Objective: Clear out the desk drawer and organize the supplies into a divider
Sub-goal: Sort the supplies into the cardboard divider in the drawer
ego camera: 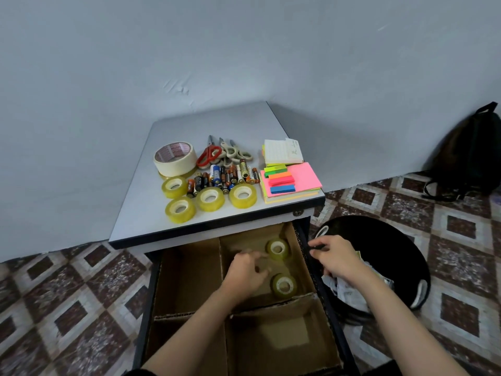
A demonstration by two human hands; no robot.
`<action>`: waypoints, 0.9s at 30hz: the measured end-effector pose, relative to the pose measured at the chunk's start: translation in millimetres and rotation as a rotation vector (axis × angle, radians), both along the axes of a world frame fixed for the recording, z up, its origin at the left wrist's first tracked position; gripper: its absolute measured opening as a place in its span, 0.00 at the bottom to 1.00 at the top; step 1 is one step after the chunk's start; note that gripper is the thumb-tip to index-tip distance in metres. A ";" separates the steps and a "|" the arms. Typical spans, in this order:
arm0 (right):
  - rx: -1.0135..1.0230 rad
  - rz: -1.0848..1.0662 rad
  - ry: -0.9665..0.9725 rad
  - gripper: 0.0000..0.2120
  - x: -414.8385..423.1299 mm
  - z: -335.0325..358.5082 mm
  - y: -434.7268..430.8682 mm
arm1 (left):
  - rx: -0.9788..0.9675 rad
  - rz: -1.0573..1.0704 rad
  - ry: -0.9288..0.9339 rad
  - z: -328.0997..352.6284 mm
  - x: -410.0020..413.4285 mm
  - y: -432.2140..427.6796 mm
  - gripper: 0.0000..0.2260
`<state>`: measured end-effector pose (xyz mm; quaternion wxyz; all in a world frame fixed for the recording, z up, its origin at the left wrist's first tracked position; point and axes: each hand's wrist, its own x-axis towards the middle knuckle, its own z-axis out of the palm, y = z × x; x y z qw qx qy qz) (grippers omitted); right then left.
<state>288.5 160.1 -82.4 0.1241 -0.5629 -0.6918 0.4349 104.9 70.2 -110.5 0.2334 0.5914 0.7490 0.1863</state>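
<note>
1. Head view looks down on a small desk [211,123] with its drawer [322,294] pulled open toward the person
2. Inside the drawer sits a cardboard divider [189,278] that splits it into four compartments
3. Two clear tape rolls lie flat in the far right compartment: the far roll [278,249] near the back corner and the near roll [284,285] close to the cross wall
4. Reaching into that same compartment, the left hand [248,270] has loosely spread fingers and holds nothing; its blurred fingertips are just beside the far roll, and I cannot tell whether they touch it
5. On the drawer's right side, the right hand [336,257] has its fingers curled over the rim, gripping it
6. Still on the desk top are a wide masking tape [174,158], three scissors [223,153], a heap of batteries [225,177], four more tape rolls [210,198], sticky notes [301,177] and a notepad [282,151]
7. Right of the drawer, on the tiled floor, a black bin [393,240] holds paper scraps [344,287]
8. By the wall at far right leans a dark backpack [469,156]
</note>
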 end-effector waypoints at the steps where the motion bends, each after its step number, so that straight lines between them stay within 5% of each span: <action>1: 0.023 -0.022 0.015 0.11 0.9 2.1 -1.7 | 0.005 -0.030 0.002 7.0 -1.4 -4.7 0.15; 13: 0.507 -0.168 0.352 0.02 6.3 78.0 -9.4 | 0.202 -0.057 0.067 131.6 -64.1 -65.5 0.06; 20: 0.657 0.128 0.162 0.04 -50.3 149.5 23.5 | 0.318 0.089 0.075 158.9 -99.6 -37.0 0.08; 27: 0.623 0.353 -0.082 0.11 -112.6 150.4 54.0 | 0.293 0.212 0.177 156.3 -136.2 10.2 0.15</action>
